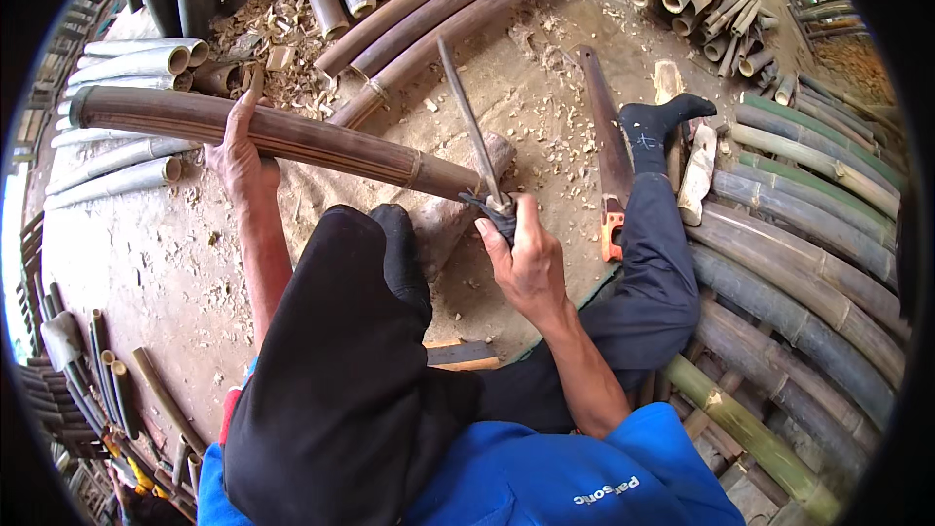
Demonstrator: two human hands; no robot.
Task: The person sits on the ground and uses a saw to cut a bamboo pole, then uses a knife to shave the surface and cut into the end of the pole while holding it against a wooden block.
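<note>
One long bamboo pole (321,144), dark brown with paler lengthwise streaks and a joint ring near its right end, slants across a short log (450,234). The left hand (239,154) grasps it left of its middle; the right hand (529,265) clenches a knife (466,109) just beside its right end.
</note>
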